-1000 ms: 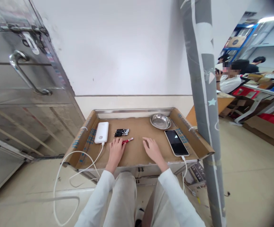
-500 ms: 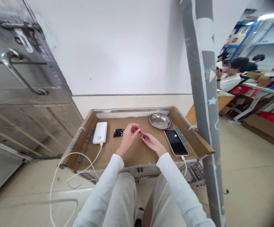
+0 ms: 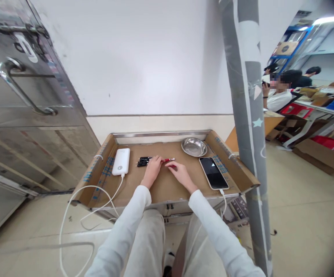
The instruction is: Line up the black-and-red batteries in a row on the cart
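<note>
My left hand [image 3: 153,170] is low over the brown cardboard surface, its fingertips closed on a slim red pen-like piece [image 3: 168,160] with a pale, silvery end pointing right. Close by on the right, my right hand [image 3: 182,174] pinches a small red piece [image 3: 171,166] between thumb and fingers; its exact kind is too small to make out. Several short black pen-like sticks [image 3: 142,163] lie side by side just left of my left hand, which partly covers them.
A white power bank [image 3: 121,161] with a cable lies at the left. Toward the back right sits a round metal dish [image 3: 194,147], with a plugged-in phone [image 3: 214,173] in front of it. Folded cardboard walls [image 3: 237,169] edge the tabletop. A grey wrapped pole [image 3: 249,96] stands at the right.
My hands have come apart slightly and lowered toward the surface. The red pieces, held together before, now show separately, the longer one lying level by my left fingertips.
</note>
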A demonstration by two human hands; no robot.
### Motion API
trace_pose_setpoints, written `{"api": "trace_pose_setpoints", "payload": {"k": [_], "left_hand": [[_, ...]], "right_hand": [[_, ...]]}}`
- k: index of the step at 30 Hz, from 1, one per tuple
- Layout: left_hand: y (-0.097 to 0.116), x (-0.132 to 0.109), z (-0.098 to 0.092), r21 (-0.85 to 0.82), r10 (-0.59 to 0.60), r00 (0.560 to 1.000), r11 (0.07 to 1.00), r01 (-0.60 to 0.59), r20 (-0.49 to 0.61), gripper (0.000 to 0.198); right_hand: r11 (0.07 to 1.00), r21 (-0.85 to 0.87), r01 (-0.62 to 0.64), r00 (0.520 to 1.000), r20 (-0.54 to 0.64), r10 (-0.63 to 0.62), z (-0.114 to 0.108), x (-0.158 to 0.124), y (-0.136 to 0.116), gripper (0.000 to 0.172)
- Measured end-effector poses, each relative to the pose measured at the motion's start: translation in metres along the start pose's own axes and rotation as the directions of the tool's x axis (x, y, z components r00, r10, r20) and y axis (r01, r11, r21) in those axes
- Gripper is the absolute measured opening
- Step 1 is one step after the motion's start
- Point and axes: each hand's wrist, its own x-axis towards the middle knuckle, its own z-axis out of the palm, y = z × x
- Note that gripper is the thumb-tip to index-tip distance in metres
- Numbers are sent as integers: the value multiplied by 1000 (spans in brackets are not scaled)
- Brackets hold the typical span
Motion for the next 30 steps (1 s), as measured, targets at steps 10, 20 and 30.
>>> {"api": "trace_pose_setpoints", "payload": {"k": [10, 20, 30], "left_hand": [[14, -35, -5, -4, 127, 990, 992, -127, 66, 20], [5, -11, 15, 277, -7, 998, 960, 25, -64, 12], [6, -27, -3, 382, -84, 980, 912, 148, -179, 18]], "right_hand": [[837, -528, 142, 990, 53, -134, -11, -23, 7, 17], [714, -700, 16, 996, -53, -74, -13, 5, 15, 19], [687, -726, -32, 992, -108, -68, -5, -4, 12, 22]]}}
